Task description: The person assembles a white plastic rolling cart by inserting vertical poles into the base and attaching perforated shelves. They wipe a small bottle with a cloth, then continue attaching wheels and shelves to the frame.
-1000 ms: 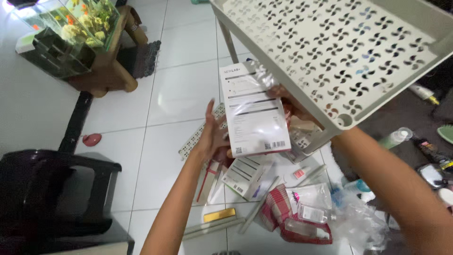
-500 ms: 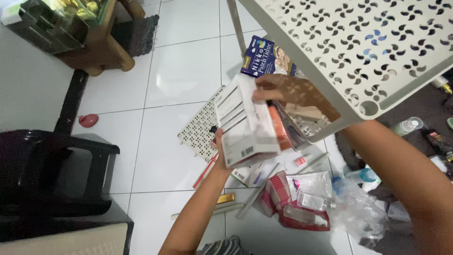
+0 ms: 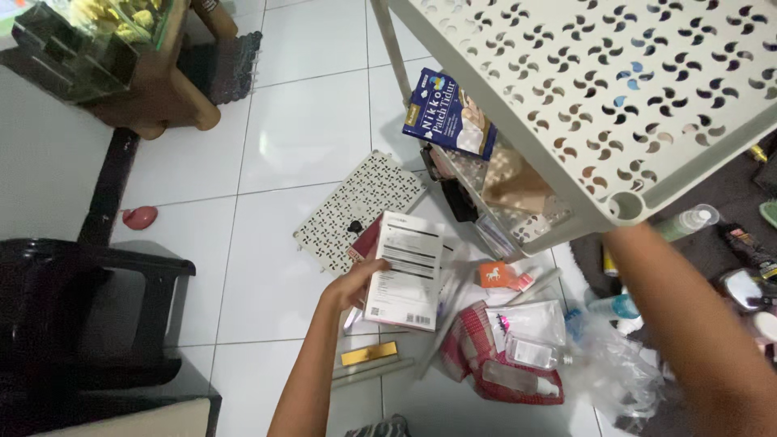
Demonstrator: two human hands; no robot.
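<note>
Biggest thing I see is the cream perforated shelf rack (image 3: 631, 89), standing above and to the right of my grip, its top tier covering the upper right of the view. My right hand (image 3: 510, 182) is reaching in under that tier, up and right of the grip; it lies against the lower shelf beside a blue patch box (image 3: 449, 109), and I cannot tell whether its fingers are closed on anything. Down-left of the rack, just above the grip, a perforated white panel (image 3: 356, 206) lies flat on the tiled floor (image 3: 267, 267). My left hand (image 3: 356, 283) clasps the white printed box (image 3: 405, 271) by its left edge, thumb on the face, the box tilted slightly above the floor clutter. Right of the grip lies a red pouch (image 3: 486, 364); below it, a small gold bar (image 3: 368, 354).
</note>
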